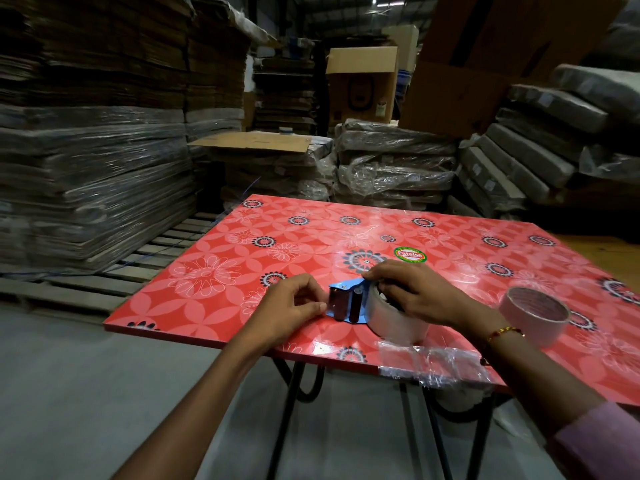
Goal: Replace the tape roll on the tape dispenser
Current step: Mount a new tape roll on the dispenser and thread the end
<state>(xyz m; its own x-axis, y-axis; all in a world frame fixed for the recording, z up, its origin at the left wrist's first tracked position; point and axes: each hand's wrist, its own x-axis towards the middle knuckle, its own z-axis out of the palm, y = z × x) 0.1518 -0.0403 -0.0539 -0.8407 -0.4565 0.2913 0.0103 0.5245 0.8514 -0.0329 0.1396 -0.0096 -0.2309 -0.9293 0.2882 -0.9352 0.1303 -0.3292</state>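
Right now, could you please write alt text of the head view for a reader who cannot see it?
On a red floral table, the right hand grips a clear tape roll on a blue metal tape dispenser while the left hand pinches its front end. Another tape roll lies at right.

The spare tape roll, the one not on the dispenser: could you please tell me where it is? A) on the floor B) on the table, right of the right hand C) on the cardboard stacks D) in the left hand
B: the spare roll sits on the table to the right of the right hand, touched by neither hand, while both hands work at the dispenser.
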